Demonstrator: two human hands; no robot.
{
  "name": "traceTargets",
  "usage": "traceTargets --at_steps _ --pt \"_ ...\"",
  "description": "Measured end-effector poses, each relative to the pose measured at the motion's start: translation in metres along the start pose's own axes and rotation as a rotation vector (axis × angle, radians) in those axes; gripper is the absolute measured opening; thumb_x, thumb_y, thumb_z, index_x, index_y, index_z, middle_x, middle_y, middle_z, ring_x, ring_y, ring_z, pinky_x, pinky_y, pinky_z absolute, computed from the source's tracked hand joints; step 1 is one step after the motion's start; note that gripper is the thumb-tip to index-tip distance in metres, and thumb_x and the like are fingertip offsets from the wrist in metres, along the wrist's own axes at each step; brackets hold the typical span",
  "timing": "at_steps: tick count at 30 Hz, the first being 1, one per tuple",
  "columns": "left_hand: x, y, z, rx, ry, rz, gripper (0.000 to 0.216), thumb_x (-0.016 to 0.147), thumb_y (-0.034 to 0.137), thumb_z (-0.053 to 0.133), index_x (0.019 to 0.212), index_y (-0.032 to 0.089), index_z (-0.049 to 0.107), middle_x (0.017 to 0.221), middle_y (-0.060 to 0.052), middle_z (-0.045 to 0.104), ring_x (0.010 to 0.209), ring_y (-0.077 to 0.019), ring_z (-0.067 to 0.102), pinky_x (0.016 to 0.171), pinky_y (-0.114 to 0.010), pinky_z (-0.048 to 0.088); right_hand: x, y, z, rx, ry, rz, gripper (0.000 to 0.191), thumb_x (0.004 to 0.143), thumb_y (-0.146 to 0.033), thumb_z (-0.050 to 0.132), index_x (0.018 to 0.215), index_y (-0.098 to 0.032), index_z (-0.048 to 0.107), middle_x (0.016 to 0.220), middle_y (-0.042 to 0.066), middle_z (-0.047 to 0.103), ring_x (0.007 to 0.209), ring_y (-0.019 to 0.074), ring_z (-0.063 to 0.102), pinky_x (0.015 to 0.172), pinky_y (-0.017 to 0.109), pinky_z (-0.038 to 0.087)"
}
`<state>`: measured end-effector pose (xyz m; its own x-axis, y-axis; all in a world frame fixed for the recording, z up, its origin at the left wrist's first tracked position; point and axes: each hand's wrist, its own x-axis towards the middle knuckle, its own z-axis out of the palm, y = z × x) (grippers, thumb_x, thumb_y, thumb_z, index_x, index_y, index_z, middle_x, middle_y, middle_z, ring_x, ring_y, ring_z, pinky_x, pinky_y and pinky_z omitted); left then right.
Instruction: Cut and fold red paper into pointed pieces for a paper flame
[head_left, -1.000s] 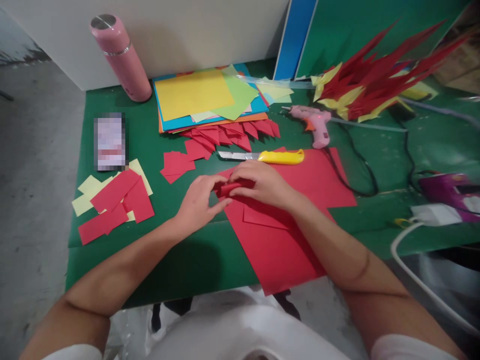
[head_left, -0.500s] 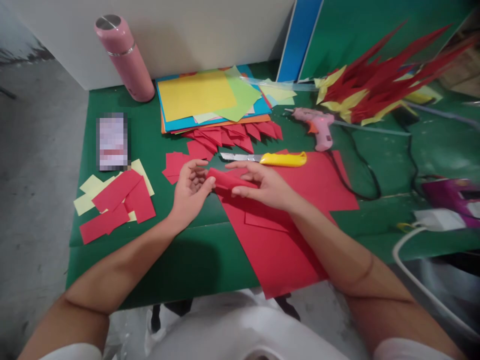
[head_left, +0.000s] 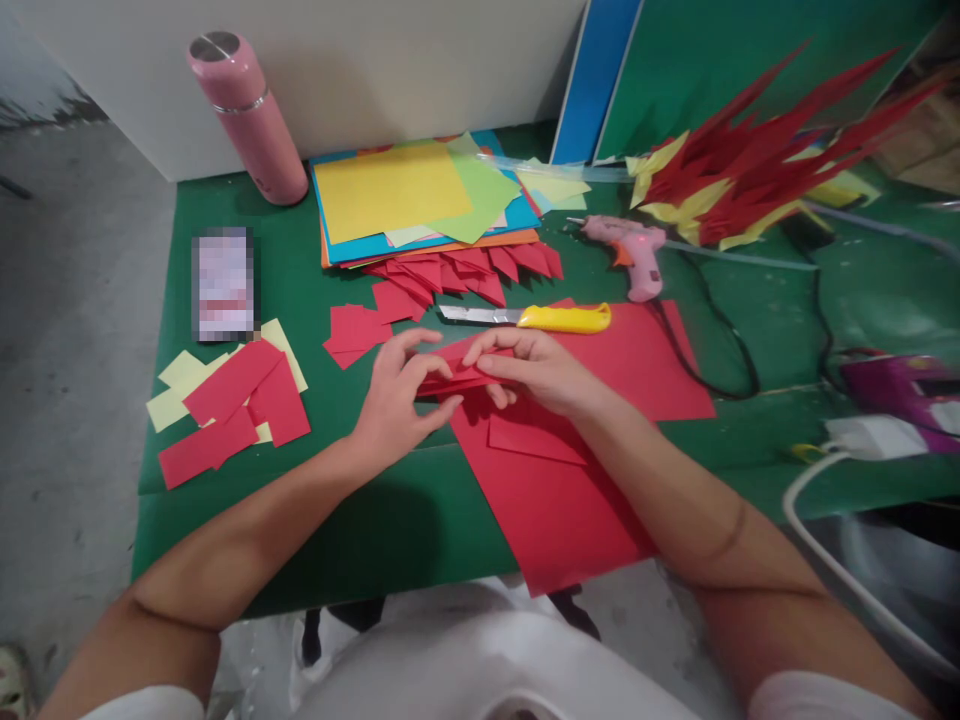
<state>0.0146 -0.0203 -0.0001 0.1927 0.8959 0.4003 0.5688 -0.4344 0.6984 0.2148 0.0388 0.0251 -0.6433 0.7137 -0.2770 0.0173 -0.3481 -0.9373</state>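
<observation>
A folded strip of red paper (head_left: pixel 466 378) is held above the table between my two hands. My right hand (head_left: pixel 531 368) pinches its right part between thumb and fingers. At the left end, my left hand (head_left: pixel 401 395) curves around the strip with thumb and fingers apart; a fingertip appears to touch it. Below lies a large red sheet (head_left: pixel 555 520) with a smaller red piece (head_left: pixel 529 438) on top. A yellow utility knife (head_left: pixel 566 318), blade out, rests just beyond my hands. Small red paper pieces (head_left: pixel 356 330) lie beyond my left hand.
Red and yellow paper scraps (head_left: pixel 236 395) lie left, below a blurred phone (head_left: pixel 223 285). A pink bottle (head_left: pixel 251 120) stands behind. Further back are stacked coloured sheets (head_left: pixel 390 190), pointed red paper pieces (head_left: pixel 480 268), a corded pink glue gun (head_left: pixel 634 250) and a red-yellow paper flame shape (head_left: pixel 750 160).
The folded red paper has turned and its layers show more. My left thumb has come off it and moved down, and my left fingers have spread. My right fingers pinch it closer together.
</observation>
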Motion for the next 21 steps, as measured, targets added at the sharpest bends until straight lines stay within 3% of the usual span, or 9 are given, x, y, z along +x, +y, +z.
traceTargets --at_steps 4,8,10,12,15,21 --pt "0.001 0.002 -0.002 -0.063 -0.041 0.045 0.012 0.085 0.022 0.067 0.082 0.022 0.055 0.102 -0.005 0.067 0.099 -0.0197 0.063 0.088 -0.035 0.051 0.001 0.001 0.003 -0.004 -0.089 -0.001 0.035 0.083 -0.051 0.072 0.092 -0.018 0.065 0.054 -0.004 0.063 0.047 0.0087 0.055 0.049 0.021 0.041" --pt "0.001 0.003 -0.001 -0.200 0.060 -0.068 0.010 0.086 0.020 0.062 0.080 0.021 0.055 0.083 -0.001 0.066 0.077 -0.0134 0.063 0.068 -0.025 0.051 0.003 0.004 0.004 0.021 -0.128 -0.108 0.052 0.071 -0.056 0.081 0.101 -0.020 0.058 0.059 -0.007 0.061 0.052 0.0087 0.055 0.052 0.021 0.042" --pt "0.001 0.004 -0.001 -0.274 0.099 -0.168 0.009 0.086 0.023 0.064 0.083 0.021 0.056 0.082 0.000 0.065 0.071 -0.0110 0.062 0.063 -0.022 0.051 0.005 0.007 0.005 0.001 -0.074 -0.141 0.056 0.065 -0.051 0.087 0.101 -0.022 0.055 0.060 -0.009 0.059 0.052 0.0084 0.054 0.053 0.021 0.042" --pt "0.001 0.004 0.000 -0.342 0.100 -0.233 0.012 0.085 0.027 0.066 0.087 0.020 0.057 0.083 0.000 0.065 0.071 -0.0102 0.063 0.062 -0.021 0.052 0.006 0.009 0.006 -0.065 0.013 -0.149 0.047 0.067 -0.048 0.086 0.093 -0.021 0.057 0.061 -0.008 0.060 0.054 0.0093 0.055 0.055 0.022 0.043" --pt "0.000 0.004 0.002 -0.431 0.079 -0.258 0.020 0.085 0.032 0.069 0.094 0.021 0.056 0.084 0.001 0.065 0.073 -0.0102 0.065 0.061 -0.019 0.052 0.007 0.011 0.009 -0.124 0.110 -0.143 0.038 0.071 -0.050 0.082 0.080 -0.019 0.062 0.066 -0.003 0.064 0.059 0.0115 0.057 0.059 0.026 0.046" --pt "-0.002 0.006 0.003 -0.496 0.047 -0.288 0.024 0.082 0.036 0.072 0.095 0.020 0.059 0.083 0.000 0.068 0.071 -0.0095 0.067 0.058 -0.017 0.053 0.007 0.009 0.011 -0.179 0.216 -0.137 0.038 0.067 -0.052 0.084 0.069 -0.019 0.067 0.066 0.000 0.065 0.061 0.0125 0.055 0.058 0.027 0.046"
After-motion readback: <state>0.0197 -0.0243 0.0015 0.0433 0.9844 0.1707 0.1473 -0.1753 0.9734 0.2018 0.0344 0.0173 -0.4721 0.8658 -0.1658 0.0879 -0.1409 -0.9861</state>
